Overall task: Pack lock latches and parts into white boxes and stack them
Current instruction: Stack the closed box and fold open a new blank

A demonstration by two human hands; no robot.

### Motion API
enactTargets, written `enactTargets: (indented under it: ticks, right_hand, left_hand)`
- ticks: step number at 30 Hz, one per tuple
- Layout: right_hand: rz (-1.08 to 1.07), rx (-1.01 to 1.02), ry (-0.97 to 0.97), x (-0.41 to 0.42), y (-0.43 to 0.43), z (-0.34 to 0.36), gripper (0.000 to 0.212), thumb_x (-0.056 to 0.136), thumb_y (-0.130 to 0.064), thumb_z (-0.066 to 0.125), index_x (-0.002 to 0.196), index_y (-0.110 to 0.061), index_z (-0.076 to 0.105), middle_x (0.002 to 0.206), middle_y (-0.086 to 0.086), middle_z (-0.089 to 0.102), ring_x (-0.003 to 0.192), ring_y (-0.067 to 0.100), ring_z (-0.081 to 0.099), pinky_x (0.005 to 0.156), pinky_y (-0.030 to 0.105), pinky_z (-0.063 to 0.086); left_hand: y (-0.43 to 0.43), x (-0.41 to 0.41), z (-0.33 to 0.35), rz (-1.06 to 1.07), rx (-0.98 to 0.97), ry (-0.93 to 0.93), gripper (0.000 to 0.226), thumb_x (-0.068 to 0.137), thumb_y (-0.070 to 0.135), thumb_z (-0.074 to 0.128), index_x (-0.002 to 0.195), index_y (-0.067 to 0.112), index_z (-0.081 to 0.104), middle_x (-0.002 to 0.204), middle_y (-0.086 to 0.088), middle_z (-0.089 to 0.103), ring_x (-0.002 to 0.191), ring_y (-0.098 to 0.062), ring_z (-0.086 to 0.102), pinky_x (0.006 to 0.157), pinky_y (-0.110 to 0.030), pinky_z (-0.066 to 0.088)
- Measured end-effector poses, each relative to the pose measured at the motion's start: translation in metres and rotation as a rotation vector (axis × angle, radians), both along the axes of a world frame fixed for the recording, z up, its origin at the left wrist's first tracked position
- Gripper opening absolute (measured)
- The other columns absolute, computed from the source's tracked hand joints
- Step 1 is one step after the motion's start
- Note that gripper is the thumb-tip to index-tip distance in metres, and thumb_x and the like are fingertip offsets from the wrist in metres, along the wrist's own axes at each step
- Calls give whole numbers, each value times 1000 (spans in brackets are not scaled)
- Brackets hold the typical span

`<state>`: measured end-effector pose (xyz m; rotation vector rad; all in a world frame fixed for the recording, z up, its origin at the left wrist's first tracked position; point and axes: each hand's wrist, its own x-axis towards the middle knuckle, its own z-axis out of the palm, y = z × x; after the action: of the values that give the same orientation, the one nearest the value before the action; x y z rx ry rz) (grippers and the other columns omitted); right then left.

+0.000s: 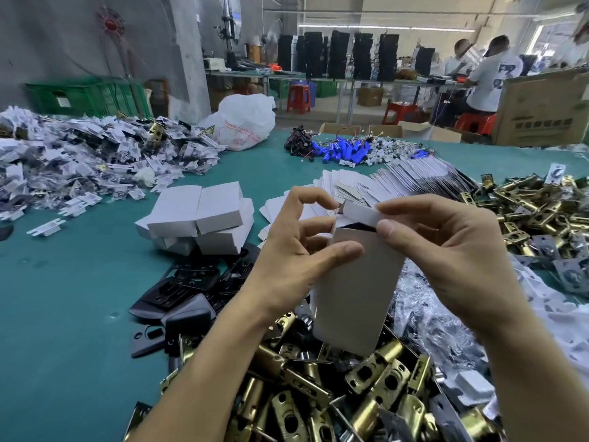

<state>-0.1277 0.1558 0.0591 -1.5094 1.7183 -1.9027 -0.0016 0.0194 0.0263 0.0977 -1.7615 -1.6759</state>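
The white box (357, 288) is held upright at centre frame, above the heap of brass latches (334, 393) at 6 o'clock, presumably so that its contents settle at the bottom while the top is closed. The left hand (296, 250) grips the box body, thumb pressed flat on the near face and fingers curled behind, which steadies the carton against the push from above. The right hand (446, 250) pinches the top flap (360, 213) between thumb and forefinger and tilts it over the dark opening; the flap is not yet tucked in. Something dark shows in the mouth, but what it is cannot be told. A stack of finished boxes (197, 215) lies on the green surface (79, 314) at 9 o'clock of the held box, probably within reach for the next one. A fan of flat box blanks (414, 177) lies at 12 to 1 o'clock and black plates (191, 288) at 8 o'clock, each supply apparently kept close
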Motion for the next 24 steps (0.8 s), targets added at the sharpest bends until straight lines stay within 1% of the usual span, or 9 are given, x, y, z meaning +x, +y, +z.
enactTargets:
  ticks: [3, 5, 9, 13, 16, 18, 20, 22, 24]
  right_hand:
    - [-17, -39, -13, 0, -1, 0, 19, 78, -8, 74, 89, -23, 75, 83, -3, 77, 75, 11, 72, 69, 26, 60]
    - [-23, -45, -4, 1, -1, 1, 20, 78, -6, 74, 87, -23, 75, 83, -4, 77, 76, 14, 73, 71, 30, 61]
    - [-52, -6, 27, 0, -1, -1, 23, 81, 0, 74, 86, -23, 76, 86, -1, 77, 81, 27, 72, 74, 41, 60]
    - [-30, 11, -7, 0, -3, -2, 25, 85, 1, 68, 87, -23, 75, 85, -3, 77, 81, 14, 72, 75, 37, 60]
    - [-28, 2, -17, 1, -4, -2, 25, 86, 0, 67, 86, -23, 75, 80, -6, 75, 75, 7, 69, 71, 31, 59]
    - [-29, 3, 9, 0, -3, -3, 27, 86, 2, 68, 87, -24, 76, 84, -4, 76, 79, 12, 72, 74, 34, 59]
    - [-26, 18, 47, -3, 0, -2, 31, 86, 4, 68, 87, -26, 78, 89, -1, 77, 86, 20, 73, 78, 39, 60]
    - [-21, 41, 54, -4, 1, -2, 41, 87, 7, 66, 87, -31, 79, 90, -2, 77, 88, 19, 73, 79, 41, 60]
    - [-24, 60, 46, -4, 2, -1, 47, 87, 11, 63, 86, -34, 79, 90, -4, 77, 87, 16, 73, 78, 41, 61]
  left_hand:
    - [2, 0, 1, -12, -6, 10, 44, 82, 13, 78, 104, 44, 55, 103, -16, 75, 88, -39, 71, 76, -57, 58]
    - [2, 0, 1, -18, -4, 14, 43, 81, 18, 78, 108, 43, 56, 104, -17, 75, 91, -41, 72, 77, -57, 59]
    - [1, -1, -2, -9, -19, -1, 47, 85, 12, 76, 111, 45, 56, 105, -11, 76, 90, -32, 74, 78, -49, 62]
    - [1, -3, -4, 5, -9, 2, 45, 86, 10, 73, 113, 43, 59, 106, -13, 75, 96, -42, 70, 82, -57, 59]
    - [0, -3, -5, 3, -5, -1, 43, 87, 11, 72, 114, 42, 59, 104, -14, 75, 93, -35, 73, 80, -54, 61]
    - [0, -3, -5, -2, -1, 3, 44, 87, 10, 71, 113, 43, 59, 103, -13, 75, 91, -30, 74, 79, -50, 62]
    - [1, -4, -5, -13, 8, 13, 44, 88, 10, 71, 113, 44, 61, 104, -16, 74, 94, -34, 73, 81, -50, 61]
    - [2, -4, -6, -15, 14, 21, 43, 88, 10, 71, 113, 43, 62, 106, -19, 73, 96, -40, 71, 83, -54, 59]
    - [3, -4, -6, -21, 18, 28, 41, 88, 12, 72, 113, 42, 62, 105, -18, 73, 94, -36, 72, 83, -55, 59]
